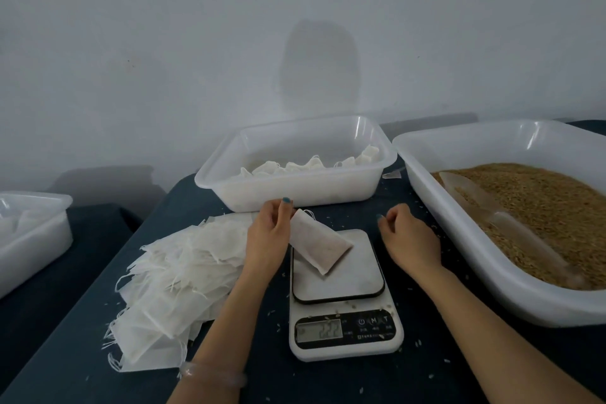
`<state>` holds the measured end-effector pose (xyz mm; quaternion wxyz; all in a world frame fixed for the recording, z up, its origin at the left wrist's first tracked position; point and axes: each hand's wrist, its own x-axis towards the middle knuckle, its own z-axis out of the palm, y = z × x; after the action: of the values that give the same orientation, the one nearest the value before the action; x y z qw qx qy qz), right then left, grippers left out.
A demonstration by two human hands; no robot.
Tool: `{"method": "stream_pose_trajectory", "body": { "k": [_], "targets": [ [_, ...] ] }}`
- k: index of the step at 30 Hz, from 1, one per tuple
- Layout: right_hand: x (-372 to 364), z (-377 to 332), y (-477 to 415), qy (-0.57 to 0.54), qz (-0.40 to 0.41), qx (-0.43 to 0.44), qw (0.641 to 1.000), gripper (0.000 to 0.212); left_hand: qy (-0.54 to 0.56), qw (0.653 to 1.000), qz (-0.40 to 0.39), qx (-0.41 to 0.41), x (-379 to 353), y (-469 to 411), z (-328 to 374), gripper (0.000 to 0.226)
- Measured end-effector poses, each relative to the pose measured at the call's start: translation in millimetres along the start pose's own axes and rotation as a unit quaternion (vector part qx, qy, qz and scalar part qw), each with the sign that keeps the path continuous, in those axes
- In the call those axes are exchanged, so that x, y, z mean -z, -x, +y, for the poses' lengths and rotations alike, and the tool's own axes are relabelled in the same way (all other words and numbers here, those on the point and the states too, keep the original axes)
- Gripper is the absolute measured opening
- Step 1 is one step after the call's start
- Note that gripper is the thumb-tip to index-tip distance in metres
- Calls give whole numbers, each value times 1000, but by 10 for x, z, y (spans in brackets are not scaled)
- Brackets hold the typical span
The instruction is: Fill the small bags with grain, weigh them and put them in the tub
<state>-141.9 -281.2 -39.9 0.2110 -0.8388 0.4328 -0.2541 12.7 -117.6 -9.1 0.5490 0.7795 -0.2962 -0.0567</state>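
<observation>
On the scale [341,275] lies a filled bag [319,244], and my left hand [269,233] pinches its top. My right hand [406,233] is beside the scale, fingers loosely curled, holding nothing.

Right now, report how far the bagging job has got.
Done: several filled bags lie in the tub behind the scale. In hand: the left hand holds one filled bag by its top, lower end resting on the scale; the reading is blurred. Left: a pile of empty bags and plenty of grain.
</observation>
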Motion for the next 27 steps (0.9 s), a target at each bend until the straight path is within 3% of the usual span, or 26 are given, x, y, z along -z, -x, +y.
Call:
{"method": "stream_pose_trajectory", "body": {
  "k": [7,12,15,19,22,24,27],
  "targets": [
    [-25,63,-4,-13,-5,13,1000,19,-78,996,-32,-16,12,38,39,31],
    [-38,73,9,-23,-3,2,1000,22,-65,993,-82,-52,13,29,57,16],
    [-38,75,2,-31,3,-5,999,23,-49,983,-111,-141,-1,87,79,19],
    [-46,75,-17,-39,-3,-15,999,23,-69,957,-92,-265,-21,133,174,25],
    [-53,76,-29,-58,-2,-16,998,22,11,963,-104,-246,-12,101,284,24],
    [-56,73,-35,-61,0,-15,998,21,57,965,-118,-225,-10,35,395,37],
    [-65,69,-43,-52,-5,-13,999,20,96,971,-79,-205,-48,-160,647,44]
  ]
}}
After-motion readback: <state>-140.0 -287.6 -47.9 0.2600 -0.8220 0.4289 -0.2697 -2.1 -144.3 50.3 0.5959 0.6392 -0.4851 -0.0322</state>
